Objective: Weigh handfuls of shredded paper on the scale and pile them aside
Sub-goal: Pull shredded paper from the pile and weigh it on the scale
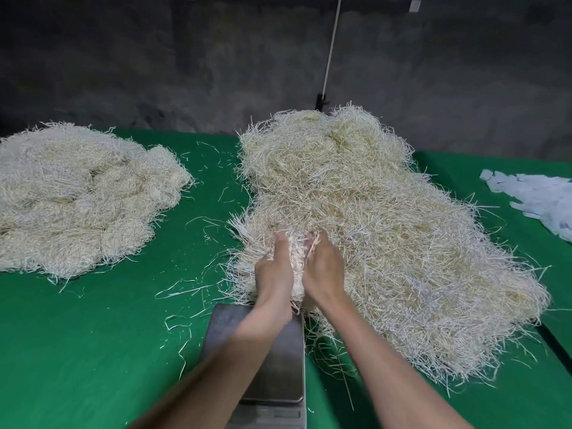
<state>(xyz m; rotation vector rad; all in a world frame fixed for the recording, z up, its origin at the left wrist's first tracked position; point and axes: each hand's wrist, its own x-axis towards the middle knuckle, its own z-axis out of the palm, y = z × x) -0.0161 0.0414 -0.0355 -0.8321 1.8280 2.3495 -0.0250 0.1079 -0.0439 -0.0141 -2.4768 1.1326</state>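
A large heap of cream shredded paper [371,212] covers the middle and right of the green table. At its near left edge, my left hand [274,270] and my right hand [323,270] grip one bundle of shredded paper [297,243] between them, fingers curled into the strands. Just in front of the hands sits the scale [275,363], its steel plate bare and partly hidden by my left forearm. A second pile of shredded paper [77,196] lies at the far left.
Loose strands are scattered over the green cloth [93,351] between the piles and beside the scale. White paper scraps [538,196] lie at the right edge. A dark wall and a thin white rod [331,48] stand behind the table.
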